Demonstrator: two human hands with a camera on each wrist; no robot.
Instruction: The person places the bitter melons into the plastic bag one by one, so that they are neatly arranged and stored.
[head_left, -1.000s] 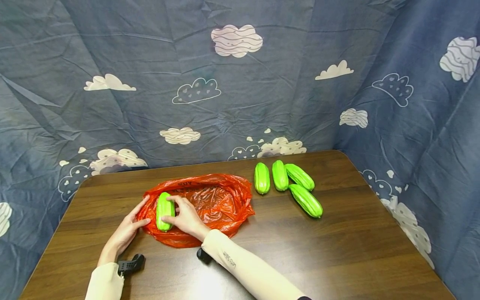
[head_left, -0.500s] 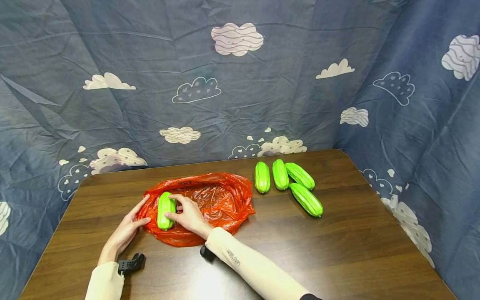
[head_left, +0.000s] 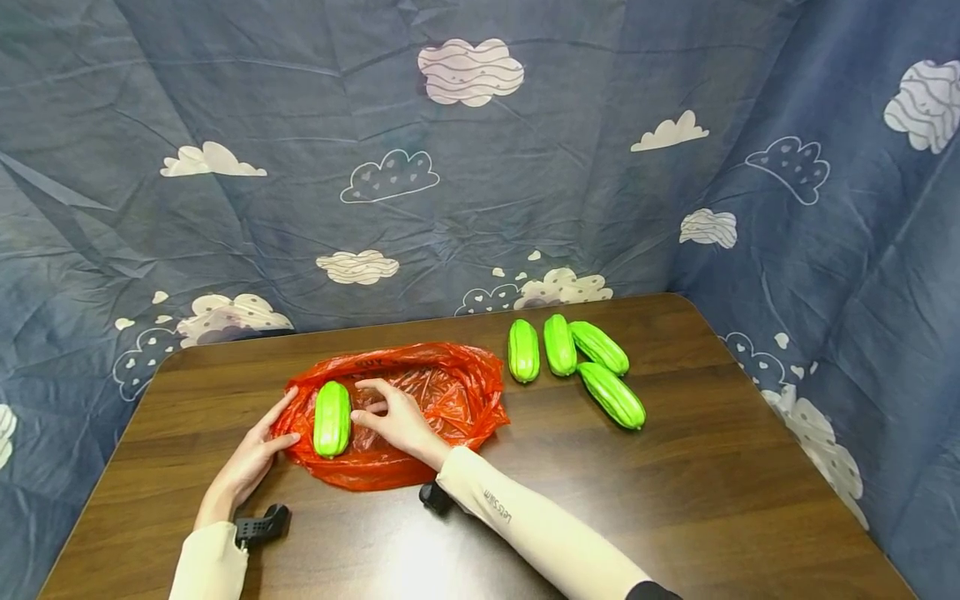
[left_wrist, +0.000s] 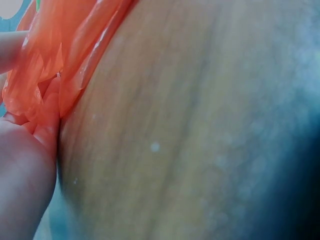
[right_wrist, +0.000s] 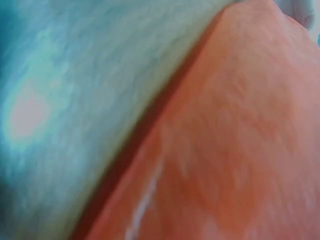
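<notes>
Hovering inside the bag with thumb and fingers parted, the right hand (head_left: pixel 397 421) isn't holding anything; its tips sit just beside a green gourd (head_left: pixel 332 419), though I can't tell if the thumb is brushing it. That gourd lies lengthwise front to back at the bag's left end, probably to leave room on its right. Over on the outside, the left hand (head_left: pixel 251 462) is pinching the left rim of the red plastic bag (head_left: pixel 360 475), thumb on the near side, and my guess is that's to keep the floppy mouth spread. The bag lies on its base on the desk (head_left: pixel 675 500), left of centre and closer to the back edge. Past its right end, four more gourds (head_left: pixel 559 345) rest towards the back right corner, three near the back edge and one angled nearer the front, within easy reach I'd say. Behind that edge hangs a blue cloud-print curtain (head_left: pixel 300 92).
</notes>
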